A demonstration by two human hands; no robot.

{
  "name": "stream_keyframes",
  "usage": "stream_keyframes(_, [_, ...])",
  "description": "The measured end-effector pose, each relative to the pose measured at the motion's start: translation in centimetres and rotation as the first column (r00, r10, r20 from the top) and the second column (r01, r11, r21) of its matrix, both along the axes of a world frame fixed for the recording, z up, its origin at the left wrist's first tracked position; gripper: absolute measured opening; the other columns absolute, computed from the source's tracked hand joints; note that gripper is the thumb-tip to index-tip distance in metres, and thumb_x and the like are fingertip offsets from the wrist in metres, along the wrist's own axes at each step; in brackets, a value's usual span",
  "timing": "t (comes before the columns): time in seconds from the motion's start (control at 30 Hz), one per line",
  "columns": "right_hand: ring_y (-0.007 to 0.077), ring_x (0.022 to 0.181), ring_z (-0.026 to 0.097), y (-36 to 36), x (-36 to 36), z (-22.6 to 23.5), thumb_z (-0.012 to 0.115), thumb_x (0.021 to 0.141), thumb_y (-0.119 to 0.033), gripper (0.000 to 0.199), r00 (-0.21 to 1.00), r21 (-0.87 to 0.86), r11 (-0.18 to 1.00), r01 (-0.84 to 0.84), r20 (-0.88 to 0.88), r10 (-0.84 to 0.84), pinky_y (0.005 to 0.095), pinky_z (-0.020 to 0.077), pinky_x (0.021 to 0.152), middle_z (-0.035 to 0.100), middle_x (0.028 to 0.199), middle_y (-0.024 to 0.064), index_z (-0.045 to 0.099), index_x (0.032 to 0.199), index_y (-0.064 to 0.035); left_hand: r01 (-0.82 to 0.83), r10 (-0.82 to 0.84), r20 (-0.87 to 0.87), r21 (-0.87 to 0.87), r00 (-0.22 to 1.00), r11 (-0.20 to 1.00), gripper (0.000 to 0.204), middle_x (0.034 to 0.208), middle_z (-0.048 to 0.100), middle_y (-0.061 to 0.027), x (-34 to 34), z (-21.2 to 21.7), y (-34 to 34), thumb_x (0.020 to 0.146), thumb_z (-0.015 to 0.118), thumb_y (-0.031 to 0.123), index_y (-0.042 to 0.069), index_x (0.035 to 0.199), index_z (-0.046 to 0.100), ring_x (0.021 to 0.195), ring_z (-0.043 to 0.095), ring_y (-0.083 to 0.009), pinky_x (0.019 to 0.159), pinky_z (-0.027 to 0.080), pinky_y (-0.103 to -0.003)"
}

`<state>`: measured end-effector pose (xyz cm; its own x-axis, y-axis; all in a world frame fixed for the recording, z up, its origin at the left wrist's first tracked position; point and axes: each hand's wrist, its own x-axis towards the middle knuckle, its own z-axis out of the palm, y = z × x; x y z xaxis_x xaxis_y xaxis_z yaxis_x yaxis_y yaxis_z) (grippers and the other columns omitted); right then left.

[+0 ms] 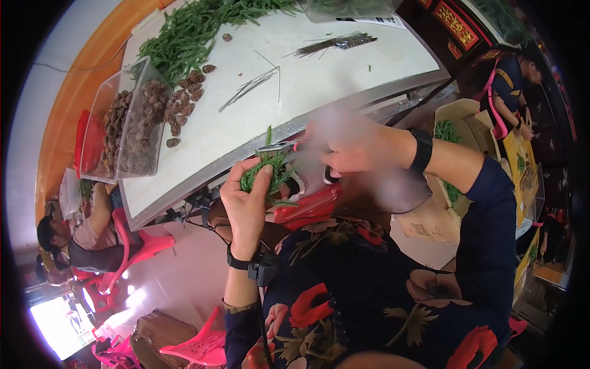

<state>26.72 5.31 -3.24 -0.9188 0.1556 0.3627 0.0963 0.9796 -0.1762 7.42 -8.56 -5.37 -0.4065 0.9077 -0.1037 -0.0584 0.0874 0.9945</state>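
Note:
My left hand [246, 190] is closed round a bunch of green artificial pine sprigs [273, 167], just off the near edge of the table. Over the top of the sprigs lie the metal jaws of pliers [279, 147], with a bit of red at the handle. My right hand [350, 144] grips these pliers; a hazy smear covers part of it and hides most of the fingers. On the white tabletop beyond lie thin loose wires [249, 88] and a darker bundle of wires [335, 44].
Loose pine cones [181, 107] lie beside a clear bin of pine cones [138, 126] at the left. Green sprigs [184, 46] are heaped at the back. An open cardboard box [430, 230] stands at my right. Other people sit at left and right, near pink chairs [141, 246].

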Motion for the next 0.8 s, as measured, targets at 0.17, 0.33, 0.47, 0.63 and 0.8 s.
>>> stream_keyframes(0.17, [0.0255, 0.074, 0.055, -1.3, -1.7, 5.4, 0.06, 0.082, -0.024, 0.021, 0.826, -0.666, 0.588, 0.458, 0.563, -0.005, 0.038, 0.0424, 0.063, 0.057, 0.075, 0.0125, 0.06, 0.094, -0.0063, -0.037, 0.044, -0.171, 0.042, 0.984, 0.998, 0.013, 0.081, 0.062, 0.0007, -0.3, -0.6, -0.4, 0.086, 0.066, 0.006, -0.002, 0.096, 0.062, 0.071, 0.053, -0.0036, 0.065, 0.043, -0.017])
stream_keyframes(0.33, [0.0252, 0.067, 0.052, -1.1, -0.1, 1.5, 0.06, 0.083, -0.025, 0.023, 0.951, -0.737, 0.621, 0.269, 0.306, -0.048, 0.0386, 0.0413, 0.06, 0.054, 0.071, 0.0123, 0.058, 0.092, -0.0046, -0.038, 0.06, -0.316, 0.075, 0.947, 0.996, 0.014, 0.079, 0.062, 0.0007, 0.2, -1.0, 0.0, 0.085, 0.067, 0.006, -0.002, 0.095, 0.062, 0.07, 0.052, -0.0038, 0.064, 0.042, -0.017])
stream_keyframes(0.47, [0.0246, 0.062, 0.048, -0.5, -0.1, 0.8, 0.06, 0.083, -0.026, 0.024, 0.918, -0.647, 0.689, 0.326, 0.391, -0.067, 0.0388, 0.0394, 0.057, 0.05, 0.068, 0.0106, 0.053, 0.088, -0.0035, -0.052, 0.053, -0.191, 0.014, 0.98, 0.999, 0.014, 0.078, 0.061, 0.0003, 1.0, -0.5, 0.3, 0.085, 0.067, 0.006, -0.003, 0.095, 0.062, 0.069, 0.052, -0.0039, 0.063, 0.042, -0.017])
stream_keyframes(0.63, [0.0243, 0.061, 0.048, 0.4, 0.5, -0.2, 0.059, 0.082, -0.024, 0.023, 0.964, -0.605, 0.789, 0.104, 0.258, 0.071, 0.0378, 0.0388, 0.056, 0.047, 0.065, 0.01, 0.049, 0.084, -0.0036, -0.066, 0.06, -0.105, -0.059, 0.993, 0.996, 0.015, 0.078, 0.062, -0.0002, 1.2, -0.3, 0.5, 0.084, 0.068, 0.007, -0.003, 0.094, 0.063, 0.068, 0.052, -0.0043, 0.062, 0.043, -0.018])
stream_keyframes(0.8, [0.0236, 0.06, 0.049, 0.2, 0.9, -1.2, 0.059, 0.081, -0.019, 0.018, 0.988, -0.45, 0.884, -0.129, 0.02, 0.155, 0.0353, 0.0383, 0.055, 0.046, 0.065, 0.0094, 0.048, 0.082, -0.0047, -0.071, 0.071, -0.16, 0.009, 0.985, 0.997, 0.011, 0.074, 0.064, -0.0005, 0.9, -0.9, 0.6, 0.085, 0.066, 0.005, -0.003, 0.093, 0.063, 0.063, 0.054, -0.0035, 0.055, 0.044, -0.019])
